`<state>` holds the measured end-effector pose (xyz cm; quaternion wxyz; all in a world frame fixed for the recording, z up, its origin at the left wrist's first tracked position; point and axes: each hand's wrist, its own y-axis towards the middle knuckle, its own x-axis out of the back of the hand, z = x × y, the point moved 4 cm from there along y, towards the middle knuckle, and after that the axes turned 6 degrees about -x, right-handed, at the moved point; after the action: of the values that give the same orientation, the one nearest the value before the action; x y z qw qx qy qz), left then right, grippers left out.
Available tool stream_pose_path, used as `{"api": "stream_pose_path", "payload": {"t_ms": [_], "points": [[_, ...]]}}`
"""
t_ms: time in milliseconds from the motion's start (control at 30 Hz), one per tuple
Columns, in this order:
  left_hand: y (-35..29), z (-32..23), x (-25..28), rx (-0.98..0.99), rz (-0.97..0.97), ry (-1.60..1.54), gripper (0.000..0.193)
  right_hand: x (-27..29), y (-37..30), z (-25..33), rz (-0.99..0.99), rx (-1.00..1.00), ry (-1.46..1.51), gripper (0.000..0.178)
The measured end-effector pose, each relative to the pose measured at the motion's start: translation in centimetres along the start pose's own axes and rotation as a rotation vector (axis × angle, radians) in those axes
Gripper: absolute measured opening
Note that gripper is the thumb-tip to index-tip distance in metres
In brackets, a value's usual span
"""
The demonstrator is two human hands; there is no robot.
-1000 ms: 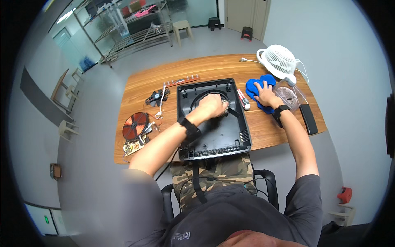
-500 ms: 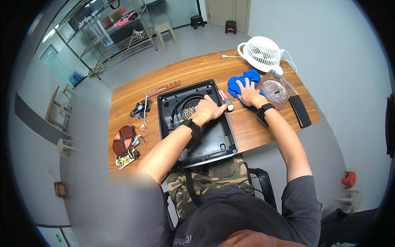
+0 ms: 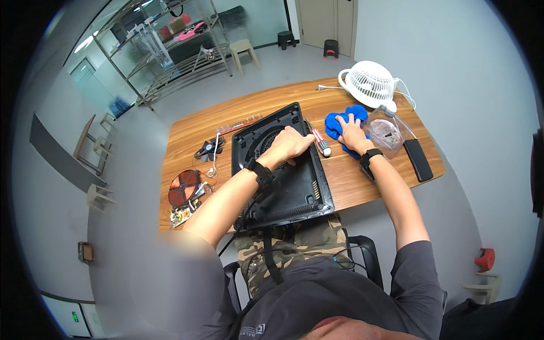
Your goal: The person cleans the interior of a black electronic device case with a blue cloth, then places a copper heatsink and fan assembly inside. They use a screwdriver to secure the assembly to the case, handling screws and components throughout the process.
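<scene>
The black casing [image 3: 283,192] lies open side up on the table [image 3: 294,93], under and around my left hand [image 3: 288,144], at a slant to the table's edges. One side of it may be tipped up, but from here I cannot tell. The left fingers are bent at its right-hand wall, the index reaching to the rim; whether they are clamped on that wall or only rest there, I can't make out. The round grille [image 3: 265,141] sits just left of those fingers, partly behind them.

My right hand [image 3: 352,137] has its fingers spread apart, pressing on the crumpled blue cloth [image 3: 332,126]. Between the two hands lies a red-and-grey tool [image 3: 320,141], just beyond the left fingertips.

I judge the step in hand to be steadying the casing with the left while the right settles on the cloth. The next move would call for a firm left hold, so the casing doesn't skid, and for the right fingers to gather the cloth without dragging the clear box [image 3: 377,122] just to their right.

Farther out, the black slab [image 3: 419,160] is right of the right fingers, the white slotted housing [image 3: 369,84] beyond them; the copper coil [image 3: 184,188] is well left of the left hand.
</scene>
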<state>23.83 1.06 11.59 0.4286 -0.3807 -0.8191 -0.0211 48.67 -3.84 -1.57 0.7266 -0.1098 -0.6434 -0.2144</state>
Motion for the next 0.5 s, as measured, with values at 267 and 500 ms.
{"api": "stream_pose_path", "payload": {"t_ms": [267,500], "points": [[-3.5,0.5,7.1,-0.089,-0.018,-0.138,0.057,-0.1,-0.3,0.1,-0.021,-0.013,0.037,0.080],[-8.9,4.9,16.2,-0.040,-0.291,-0.530,0.039,0.2,-0.4,0.2,-0.035,0.009,0.020,0.081]]}}
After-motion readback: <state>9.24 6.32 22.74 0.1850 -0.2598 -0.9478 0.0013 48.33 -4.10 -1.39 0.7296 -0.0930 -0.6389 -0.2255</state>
